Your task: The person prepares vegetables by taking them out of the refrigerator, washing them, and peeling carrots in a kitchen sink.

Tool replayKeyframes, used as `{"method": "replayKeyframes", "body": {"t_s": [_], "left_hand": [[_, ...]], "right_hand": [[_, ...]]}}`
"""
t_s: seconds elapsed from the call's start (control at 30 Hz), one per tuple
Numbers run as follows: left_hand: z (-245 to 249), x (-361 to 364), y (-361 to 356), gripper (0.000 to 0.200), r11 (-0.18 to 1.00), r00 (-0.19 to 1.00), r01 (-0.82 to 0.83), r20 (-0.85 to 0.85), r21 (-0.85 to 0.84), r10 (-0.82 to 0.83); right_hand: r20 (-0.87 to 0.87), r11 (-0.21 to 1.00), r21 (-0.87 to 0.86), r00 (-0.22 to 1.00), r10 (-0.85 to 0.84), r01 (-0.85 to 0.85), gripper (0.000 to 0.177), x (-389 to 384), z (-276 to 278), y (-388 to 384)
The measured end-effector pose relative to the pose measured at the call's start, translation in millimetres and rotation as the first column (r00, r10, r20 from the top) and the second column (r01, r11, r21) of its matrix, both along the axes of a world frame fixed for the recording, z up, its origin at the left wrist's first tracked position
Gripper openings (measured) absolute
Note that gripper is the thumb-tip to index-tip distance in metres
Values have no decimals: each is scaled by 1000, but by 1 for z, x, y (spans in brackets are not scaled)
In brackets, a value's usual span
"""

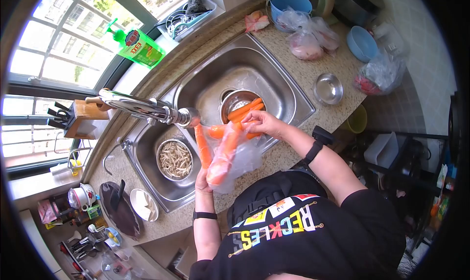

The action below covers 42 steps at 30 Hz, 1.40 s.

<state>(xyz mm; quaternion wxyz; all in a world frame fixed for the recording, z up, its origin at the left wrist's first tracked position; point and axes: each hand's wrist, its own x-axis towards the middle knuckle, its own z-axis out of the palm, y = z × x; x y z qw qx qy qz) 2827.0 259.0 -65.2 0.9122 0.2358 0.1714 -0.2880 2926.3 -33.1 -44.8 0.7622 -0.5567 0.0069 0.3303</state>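
Centre frame: left hand is clenched around the clear plastic bag from below. Right hand, nearer, pinches a long orange carrot at the bag mouth, its axis running horizontally leftward over the stainless steel sink.

Home kitchen — double steel sink, faucet, granite counter, knife block, dish soap bottle by window.
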Motion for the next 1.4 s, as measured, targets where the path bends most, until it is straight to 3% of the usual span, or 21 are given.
{"method": "replayKeyframes", "body": {"t_s": [0.1,0.23,0.4,0.47,0.5,0.57,0.6,0.63,0.67,0.7,0.83,0.9,0.97,1.03,1.1,1.13,1.2,1.23,1.3,1.33,1.4], "left_hand": [[8,0,-13,69,1000,999,31,-22,-2,-31],[-14,-6,-26,64,999,993,-47,-105,-22,45],[-32,-6,-16,57,997,985,-65,-156,41,71],[-37,-5,-7,58,998,989,-70,-128,1,69],[-38,-5,-5,58,997,993,-68,-102,-41,63],[-37,-3,-3,59,997,993,-80,-86,-19,78],[-33,-2,-3,60,996,993,-91,-75,5,91],[-31,0,-6,60,995,992,-95,-79,7,95],[-30,4,-10,60,994,995,-95,-36,-50,93],[-30,7,-14,60,990,996,-91,11,-109,93],[-36,11,-22,58,982,996,-67,41,-178,76],[-43,11,-28,57,978,987,-155,-55,-138,149],[-50,11,-30,56,977,981,-185,-78,-103,178],[-47,11,-29,56,975,973,-211,-106,-64,204],[-43,8,-27,62,980,975,-195,-113,-48,189],[-45,7,-26,62,979,975,-196,-114,-50,190],[-48,5,-22,60,975,990,-130,-84,-180,116],[-47,4,-22,60,975,989,-132,-83,-180,119],[-46,3,-26,57,975,986,-150,-95,-166,136],[-45,4,-27,57,974,986,-151,-95,-169,136],[-43,5,-29,55,970,986,-144,-112,-193,124]], "right_hand": [[6,994,-90,998,-69,69,23,-5,4,9],[26,973,-155,985,-169,171,19,-18,6,20],[129,959,-243,985,-116,145,16,-18,16,19],[347,951,-274,937,-42,144,16,-17,-6,17],[347,951,-274,937,-42,144,16,-17,0,15],[95,977,-211,994,44,-23,19,-15,21,11],[92,977,-211,995,47,-27,19,-15,23,13],[40,995,-98,999,17,-13,18,-16,24,16],[-14,1000,13,1000,-8,8,19,-16,24,19],[-15,1000,14,1000,-6,7,19,-17,24,21],[-83,993,37,991,-107,110,28,-27,25,37],[-131,987,64,981,-141,150,31,-33,22,42],[-359,919,86,872,-333,386,29,-33,6,44],[-338,911,82,871,-356,404,25,-35,12,42],[-263,907,-196,871,-414,372,25,-39,22,36],[-263,907,-199,871,-414,371,25,-43,18,34],[20,877,-41,878,-478,478,29,-52,0,31],[21,878,-40,879,-476,476,29,-54,-12,28],[560,817,-311,788,-255,485,31,-53,-23,22],[654,759,-376,733,-188,531,31,-56,-21,21],[662,767,-378,730,-168,519,29,-56,-16,19]]}}
